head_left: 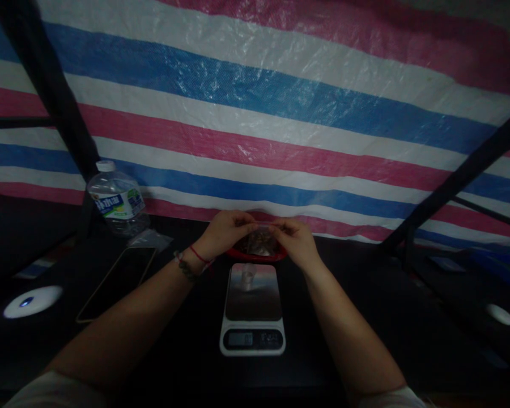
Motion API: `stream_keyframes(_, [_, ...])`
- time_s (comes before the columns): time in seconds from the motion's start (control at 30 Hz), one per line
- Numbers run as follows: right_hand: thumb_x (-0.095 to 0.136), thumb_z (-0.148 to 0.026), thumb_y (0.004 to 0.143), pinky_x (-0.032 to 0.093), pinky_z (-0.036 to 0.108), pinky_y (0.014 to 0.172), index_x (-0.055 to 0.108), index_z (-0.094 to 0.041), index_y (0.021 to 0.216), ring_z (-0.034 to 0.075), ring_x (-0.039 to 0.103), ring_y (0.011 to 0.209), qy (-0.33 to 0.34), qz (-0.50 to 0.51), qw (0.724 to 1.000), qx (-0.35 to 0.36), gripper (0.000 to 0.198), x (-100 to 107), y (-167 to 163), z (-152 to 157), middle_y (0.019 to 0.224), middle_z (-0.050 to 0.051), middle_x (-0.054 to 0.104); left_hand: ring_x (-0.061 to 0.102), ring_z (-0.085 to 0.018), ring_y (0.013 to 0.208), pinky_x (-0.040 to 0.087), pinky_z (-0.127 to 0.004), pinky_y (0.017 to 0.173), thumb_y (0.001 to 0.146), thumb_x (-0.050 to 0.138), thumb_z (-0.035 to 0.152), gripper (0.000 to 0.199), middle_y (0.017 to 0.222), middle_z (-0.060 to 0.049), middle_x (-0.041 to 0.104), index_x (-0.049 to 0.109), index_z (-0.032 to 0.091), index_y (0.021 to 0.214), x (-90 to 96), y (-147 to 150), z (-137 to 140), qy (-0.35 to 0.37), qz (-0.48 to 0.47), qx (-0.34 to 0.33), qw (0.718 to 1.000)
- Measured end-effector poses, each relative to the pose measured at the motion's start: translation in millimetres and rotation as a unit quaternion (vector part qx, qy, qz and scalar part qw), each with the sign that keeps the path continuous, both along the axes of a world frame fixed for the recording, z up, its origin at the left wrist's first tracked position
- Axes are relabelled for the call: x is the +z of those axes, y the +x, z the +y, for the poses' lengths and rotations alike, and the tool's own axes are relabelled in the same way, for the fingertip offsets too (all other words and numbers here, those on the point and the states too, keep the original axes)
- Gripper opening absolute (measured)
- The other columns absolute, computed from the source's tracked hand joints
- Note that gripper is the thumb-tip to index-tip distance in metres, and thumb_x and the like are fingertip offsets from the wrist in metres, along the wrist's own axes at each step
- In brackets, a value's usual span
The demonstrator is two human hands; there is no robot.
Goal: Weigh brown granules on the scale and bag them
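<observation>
Between both hands hangs a small clear plastic bag, its top edge pinched from either side. My left hand, with a red string and a beaded bracelet at the wrist, grips the left corner. The right corner is in the pinched fingers of my right hand. Beneath and behind the bag stands a red bowl; small brownish bits show there, too dim to name. Nearer to me lies a white kitchen scale with a metal plate and a display. On its plate stands a small clear cup.
At the left are a large clear plastic bottle, a crumpled clear bag, a phone and a white oval device. A striped tarpaulin hangs behind the black table. Dark frame bars slant at both sides.
</observation>
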State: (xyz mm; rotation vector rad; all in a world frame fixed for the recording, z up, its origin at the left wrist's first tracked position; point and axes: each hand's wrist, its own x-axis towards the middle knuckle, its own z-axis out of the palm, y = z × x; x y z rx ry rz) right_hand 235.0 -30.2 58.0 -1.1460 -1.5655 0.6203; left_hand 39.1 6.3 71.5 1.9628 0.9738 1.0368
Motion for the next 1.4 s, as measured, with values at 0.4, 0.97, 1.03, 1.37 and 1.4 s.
stream_keyframes(0.4, [0.067, -0.03, 0.074, 0.049, 0.029, 0.064, 0.073, -0.021, 0.078, 0.019, 0.065, 0.069, 0.027, -0.061, 0.998, -0.006, 0.012, 2, -9, -8, 0.077, 0.004, 0.073, 0.065, -0.017, 0.074, 0.05, -0.025, 0.066, 0.084, 0.061, 0.039, 0.026, 0.081, -0.004, 0.072, 0.071, 0.015, 0.086, -7.6, 4, -3, 0.031, 0.009, -0.07, 0.997])
stream_keyframes(0.97, [0.073, -0.049, 0.07, 0.05, 0.028, 0.059, 0.07, -0.02, 0.08, 0.017, 0.062, 0.063, -0.025, 0.135, 0.99, -0.028, 0.031, -3, -7, 1, 0.073, 0.003, 0.071, 0.07, -0.023, 0.087, 0.055, -0.032, 0.076, 0.073, 0.075, 0.041, 0.034, 0.091, -0.007, 0.076, 0.073, 0.015, 0.096, -6.0, 5, -8, -0.128, -0.032, -0.173, 0.976])
stream_keyframes(1.03, [0.074, -0.048, 0.07, 0.052, 0.03, 0.065, 0.071, -0.021, 0.088, 0.019, 0.066, 0.071, -0.039, 0.125, 0.991, 0.016, 0.033, -3, -8, 2, 0.082, 0.003, 0.073, 0.071, -0.023, 0.087, 0.056, -0.033, 0.077, 0.072, 0.076, 0.041, 0.036, 0.091, -0.008, 0.076, 0.074, 0.014, 0.096, -8.5, 7, -8, -0.16, -0.058, -0.176, 0.97])
stream_keyframes(1.37, [0.073, -0.045, 0.073, 0.054, 0.032, 0.074, 0.073, -0.023, 0.091, 0.02, 0.068, 0.08, -0.076, 0.114, 0.987, 0.089, 0.029, -3, -4, 3, 0.091, 0.003, 0.074, 0.071, -0.022, 0.09, 0.054, -0.037, 0.085, 0.073, 0.075, 0.037, 0.039, 0.101, -0.011, 0.075, 0.071, 0.013, 0.104, -13.1, 9, -3, -0.189, -0.079, -0.181, 0.962])
stream_keyframes(1.4, [0.074, -0.045, 0.073, 0.054, 0.032, 0.072, 0.072, -0.022, 0.091, 0.02, 0.067, 0.078, -0.082, 0.114, 0.986, 0.091, 0.029, -2, -3, 3, 0.088, 0.003, 0.074, 0.071, -0.022, 0.09, 0.054, -0.036, 0.084, 0.074, 0.075, 0.037, 0.04, 0.102, -0.011, 0.075, 0.071, 0.013, 0.105, -11.5, 8, -4, -0.184, -0.066, -0.182, 0.964])
